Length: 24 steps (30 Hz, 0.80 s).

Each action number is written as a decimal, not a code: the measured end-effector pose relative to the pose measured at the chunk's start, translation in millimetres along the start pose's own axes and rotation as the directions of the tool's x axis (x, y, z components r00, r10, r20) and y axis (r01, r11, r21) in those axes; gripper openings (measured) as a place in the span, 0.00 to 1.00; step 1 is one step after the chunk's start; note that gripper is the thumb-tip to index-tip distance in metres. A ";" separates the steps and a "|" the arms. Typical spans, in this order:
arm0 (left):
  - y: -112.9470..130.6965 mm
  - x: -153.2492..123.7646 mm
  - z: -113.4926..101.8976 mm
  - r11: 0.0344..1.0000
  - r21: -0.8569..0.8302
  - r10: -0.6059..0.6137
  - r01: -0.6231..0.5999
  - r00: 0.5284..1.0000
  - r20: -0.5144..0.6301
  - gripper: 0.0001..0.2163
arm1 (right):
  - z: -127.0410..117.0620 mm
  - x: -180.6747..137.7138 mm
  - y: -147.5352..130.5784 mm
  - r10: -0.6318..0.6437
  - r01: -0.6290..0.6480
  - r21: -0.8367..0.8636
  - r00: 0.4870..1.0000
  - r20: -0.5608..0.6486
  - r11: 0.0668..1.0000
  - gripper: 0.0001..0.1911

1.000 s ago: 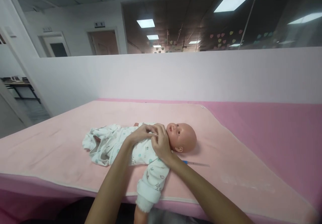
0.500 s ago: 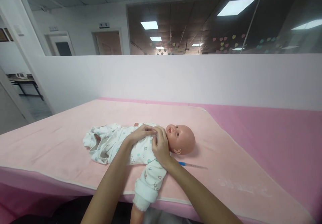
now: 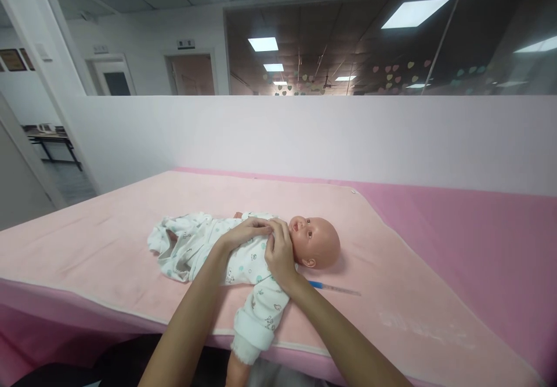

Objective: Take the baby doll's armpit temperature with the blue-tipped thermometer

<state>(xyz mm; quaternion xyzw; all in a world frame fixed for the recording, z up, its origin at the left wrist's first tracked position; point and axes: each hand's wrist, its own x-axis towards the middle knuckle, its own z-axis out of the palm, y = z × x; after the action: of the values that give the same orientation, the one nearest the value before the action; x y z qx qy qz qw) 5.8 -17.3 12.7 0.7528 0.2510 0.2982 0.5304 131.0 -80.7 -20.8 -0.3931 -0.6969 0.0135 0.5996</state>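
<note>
A baby doll (image 3: 319, 242) lies on its back, its bald head to the right, dressed in a white printed baby outfit (image 3: 248, 265). Both my hands meet at the outfit's neckline, just below the doll's chin. My left hand (image 3: 248, 231) reaches over the chest with its fingertips bent onto the cloth. From the near side, my right hand (image 3: 279, 250) curls its fingers around the same spot and touches the left fingertips. The fingers cover the bit of cloth they pinch. Beside my right wrist lies a thin clear stick with a blue end, like a thermometer (image 3: 335, 288).
A light pink mat (image 3: 108, 230) covers much of a darker pink surface (image 3: 487, 230). The doll's near arm hangs over the front edge. A white low wall (image 3: 304, 137) with glass above closes off the back. Further left stands a table (image 3: 52, 134).
The view has shifted slightly, so everything sits a little further right. My hands remain at the doll's neckline with almost no visible movement.
</note>
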 end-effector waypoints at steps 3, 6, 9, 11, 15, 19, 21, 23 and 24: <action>-0.7 -0.1 -0.1 1.000 -0.008 -0.006 0.006 1.000 -0.021 0.13 | 1.7 -0.9 2.0 0.015 -0.015 -0.007 0.998 -0.054 1.000 0.18; -1.6 0.0 0.1 1.000 -0.001 0.002 -0.002 0.995 -0.103 0.13 | 2.5 -1.3 3.8 0.022 -0.023 -0.004 0.996 -0.082 1.000 0.17; -3.2 0.2 1.1 1.000 0.001 0.014 -0.014 0.975 -0.224 0.15 | 1.8 -1.6 4.2 0.019 -0.018 0.006 0.997 -0.080 1.000 0.18; -5.0 -0.9 1.7 1.000 0.006 0.029 -0.028 0.948 -0.318 0.16 | 0.8 -2.3 3.8 0.000 0.001 0.014 0.996 -0.094 1.000 0.19; -7.8 -11.4 -0.1 0.994 0.071 0.105 -0.081 0.867 -0.488 0.18 | -1.1 -4.9 2.4 -0.071 0.073 0.012 0.986 -0.149 0.997 0.18; -4.5 -32.0 -6.3 0.996 0.078 0.062 -0.032 0.906 -0.419 0.16 | -2.3 -5.9 1.5 -0.103 0.105 0.007 0.986 -0.131 0.994 0.18; -0.5 -42.4 -11.1 0.998 0.066 0.007 0.015 0.949 -0.315 0.13 | -2.5 -5.1 0.9 -0.094 0.095 -0.003 0.992 -0.088 0.996 0.19; 3.7 -50.8 -16.9 0.996 0.079 -0.030 0.047 0.978 -0.205 0.11 | -2.3 -3.8 0.3 -0.082 0.081 -0.019 0.996 -0.040 0.997 0.18; 5.4 -53.8 -19.7 0.994 0.092 -0.043 0.058 0.987 -0.156 0.11 | -2.0 -3.1 0.0 -0.078 0.077 -0.027 0.997 -0.017 0.997 0.18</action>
<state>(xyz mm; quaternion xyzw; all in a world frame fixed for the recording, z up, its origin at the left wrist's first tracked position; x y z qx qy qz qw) -45.5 -43.6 13.0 0.7456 0.3241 0.3295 0.4800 132.6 -83.4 -22.9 -0.3736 -0.7063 -0.0224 0.6009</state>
